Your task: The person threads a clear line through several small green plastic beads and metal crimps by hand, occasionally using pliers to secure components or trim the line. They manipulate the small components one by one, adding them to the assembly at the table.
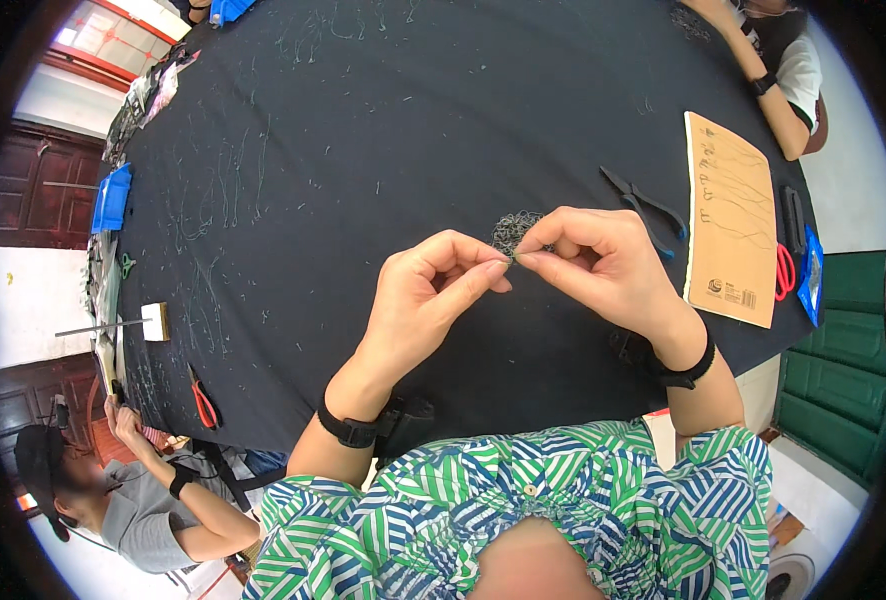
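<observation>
My left hand [428,295] and my right hand [603,265] meet near the middle of the table, each closed in a thumb-and-forefinger pinch. Between the fingertips shows a tiny bit of green thread [511,258]; whether a hook is attached to it is too small to tell. Just behind the fingertips lies a pile of small dark wire hooks [516,229], partly covered by my right hand. To the right of that hand rest dark pliers with blue-tipped handles [653,208].
A tan notebook [728,270] with several hooks and threads on it lies at right, beside red-handled scissors [785,272] and a blue packet [811,275]. Red-handled pliers [201,398] lie at left. Loose green threads [233,180] spread across the black cloth. Other people sit at lower left and upper right.
</observation>
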Demonstrator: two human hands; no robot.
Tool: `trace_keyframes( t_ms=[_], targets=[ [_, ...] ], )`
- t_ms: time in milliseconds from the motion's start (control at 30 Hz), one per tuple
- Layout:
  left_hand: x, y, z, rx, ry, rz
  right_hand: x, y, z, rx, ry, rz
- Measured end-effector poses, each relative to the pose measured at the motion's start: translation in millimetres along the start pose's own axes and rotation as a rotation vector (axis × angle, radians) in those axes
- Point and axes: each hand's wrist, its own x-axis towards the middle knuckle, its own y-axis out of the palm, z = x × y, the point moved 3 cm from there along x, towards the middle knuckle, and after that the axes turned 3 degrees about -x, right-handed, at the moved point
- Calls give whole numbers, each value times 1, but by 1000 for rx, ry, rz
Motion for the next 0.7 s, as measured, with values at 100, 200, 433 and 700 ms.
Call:
trace_keyframes(
  t_ms=[100, 200, 433, 700],
  targets=[
    [1, -1, 0, 30, 1, 7, 0, -2, -1, -27, -18, 4],
    [0, -2, 0, 71, 8, 13, 0, -1, -2, -38, -29, 20],
    [0, -3, 2, 72, 83, -41, 2, -3, 3, -62, -20, 80],
    [-1, -5, 1, 74, 23, -9, 0, -5, 1, -9, 7, 31]
  ],
)
